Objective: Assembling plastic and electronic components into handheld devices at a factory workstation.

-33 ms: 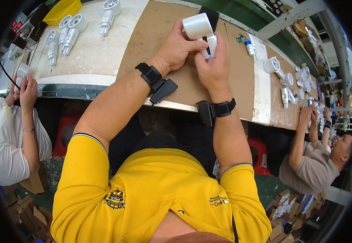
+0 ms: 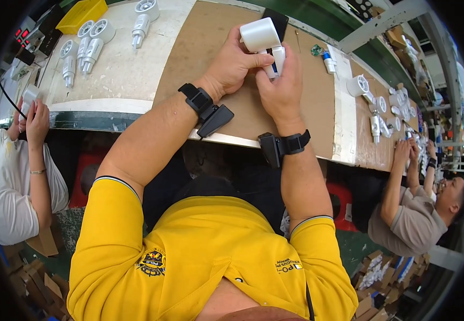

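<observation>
1. white gadgets [image 2: 97, 37], near a yellow bin [image 2: 85, 14], lie on the table [image 2: 130, 64].
2. left hand [image 2: 233, 65] grips the held gadget [image 2: 262, 35] by its upper part.
3. held gadget is over the brown board [image 2: 189, 53].
4. right hand [image 2: 284, 91] grips its lower part.

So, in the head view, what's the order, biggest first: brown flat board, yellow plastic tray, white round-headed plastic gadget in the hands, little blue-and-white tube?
- Brown flat board
- Yellow tray and white gadget: too alike to rank
- Blue-and-white tube
</observation>
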Demonstrator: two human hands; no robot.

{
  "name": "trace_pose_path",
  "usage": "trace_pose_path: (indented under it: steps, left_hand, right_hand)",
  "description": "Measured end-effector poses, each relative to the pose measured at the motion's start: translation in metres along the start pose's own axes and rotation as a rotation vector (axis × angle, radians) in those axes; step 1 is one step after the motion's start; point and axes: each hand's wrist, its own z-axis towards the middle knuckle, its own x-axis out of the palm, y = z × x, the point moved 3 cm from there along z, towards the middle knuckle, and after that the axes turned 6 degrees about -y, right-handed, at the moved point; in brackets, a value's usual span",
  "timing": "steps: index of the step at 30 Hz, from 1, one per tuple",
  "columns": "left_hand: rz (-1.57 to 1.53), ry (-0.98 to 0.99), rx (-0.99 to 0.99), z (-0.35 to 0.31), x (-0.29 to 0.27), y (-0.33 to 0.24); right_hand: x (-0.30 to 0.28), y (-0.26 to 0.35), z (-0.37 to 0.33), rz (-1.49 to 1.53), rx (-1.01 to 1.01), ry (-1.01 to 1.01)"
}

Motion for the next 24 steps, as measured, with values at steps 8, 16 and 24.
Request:
trace_pose_path:
  steps: [8, 16, 24]
  left_hand:
    - [0.015, -0.056, -0.013, -0.003, 0.003, 0.006]
    - [0.042, -0.040, 0.018, -0.001, 0.000, 0.006]
    - [-0.086, 0.007, -0.022, 0.011, -0.012, 0.000]
  right_hand:
    - [0.008, -0.009, -0.001, 0.031, 0.019, -0.006]
    - [0.012, -0.007, -0.002, 0.033, 0.051, 0.066]
    - [0.015, -0.003, 0.002, 0.309, 0.091, -0.004]
